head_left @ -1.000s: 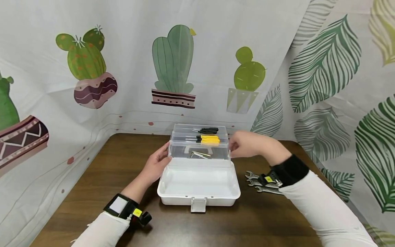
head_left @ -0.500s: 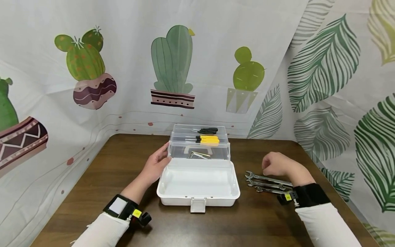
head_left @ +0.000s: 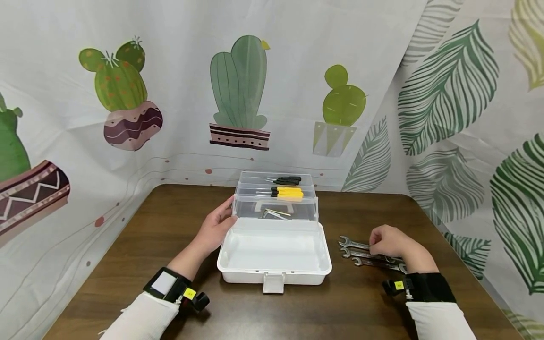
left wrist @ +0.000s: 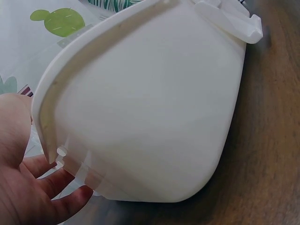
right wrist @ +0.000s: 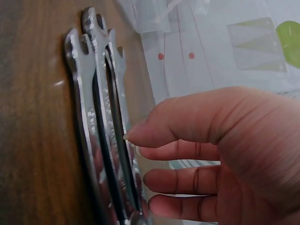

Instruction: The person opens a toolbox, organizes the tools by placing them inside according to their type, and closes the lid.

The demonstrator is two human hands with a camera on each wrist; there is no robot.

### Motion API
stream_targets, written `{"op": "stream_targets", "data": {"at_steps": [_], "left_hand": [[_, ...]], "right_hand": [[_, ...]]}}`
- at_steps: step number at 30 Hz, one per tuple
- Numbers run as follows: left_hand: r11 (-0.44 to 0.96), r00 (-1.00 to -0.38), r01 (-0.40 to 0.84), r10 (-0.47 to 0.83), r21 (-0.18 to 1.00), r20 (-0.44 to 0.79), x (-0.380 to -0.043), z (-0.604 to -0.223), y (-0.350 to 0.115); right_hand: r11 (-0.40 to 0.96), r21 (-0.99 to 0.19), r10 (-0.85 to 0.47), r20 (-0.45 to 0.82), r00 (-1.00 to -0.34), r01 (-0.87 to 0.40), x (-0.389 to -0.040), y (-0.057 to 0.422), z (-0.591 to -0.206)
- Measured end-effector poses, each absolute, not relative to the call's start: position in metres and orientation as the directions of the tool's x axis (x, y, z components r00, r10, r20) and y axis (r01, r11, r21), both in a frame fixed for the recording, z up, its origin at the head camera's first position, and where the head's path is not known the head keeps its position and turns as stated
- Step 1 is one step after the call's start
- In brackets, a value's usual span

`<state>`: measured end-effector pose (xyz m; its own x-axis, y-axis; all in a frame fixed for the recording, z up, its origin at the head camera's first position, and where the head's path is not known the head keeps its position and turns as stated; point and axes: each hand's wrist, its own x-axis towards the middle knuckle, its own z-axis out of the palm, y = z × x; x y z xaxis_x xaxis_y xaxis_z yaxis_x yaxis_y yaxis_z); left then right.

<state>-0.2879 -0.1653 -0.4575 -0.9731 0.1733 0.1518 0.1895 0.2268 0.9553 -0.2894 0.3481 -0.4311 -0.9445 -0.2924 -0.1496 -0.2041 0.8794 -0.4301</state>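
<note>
A white toolbox [head_left: 238, 277] stands unfolded on the table, its clear stepped trays raised at the back. My left hand [head_left: 214, 229] holds the left side of the clear tray section, thumb at the front edge, fingers against the side. To the right of the box lie three silver open-end wrenches [head_left: 348, 242], side by side. Above them is my right hand [head_left: 391, 243]; in the right wrist view the thumb [right wrist: 154, 126] reaches the edge of the farthest wrench [right wrist: 118, 89], with the other fingers extended beside it. No firm grip on it shows.
Black-handled screwdrivers [head_left: 288, 180] lie in the top tray, yellow-handled screwdrivers [head_left: 290, 192] in the middle one, hex keys [head_left: 276, 214] in the lowest. The front latch [head_left: 273, 283] hangs down. A printed cloth [head_left: 178, 94] hangs behind the brown table [head_left: 161, 217].
My right hand has left the right side of the clear trays and come down, rightward and nearer, over the wrenches. The left hand keeps its place on the toolbox.
</note>
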Motion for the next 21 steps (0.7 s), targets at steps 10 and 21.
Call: {"op": "stream_targets", "data": {"at_steps": [10, 21], "left_hand": [[0.216, -0.975, 0.177, 0.173, 0.960, 0.141, -0.287, -0.458, -0.163], [0.236, -0.976, 0.175, 0.167, 0.956, 0.138, -0.285, -0.457, -0.163]], "right_hand": [[0.884, -0.436, -0.261, -0.154, -0.953, -0.171, -0.290, 0.354, -0.443], [0.900, -0.378, -0.270, -0.094, -0.958, -0.217, -0.295, 0.355, -0.450]]}}
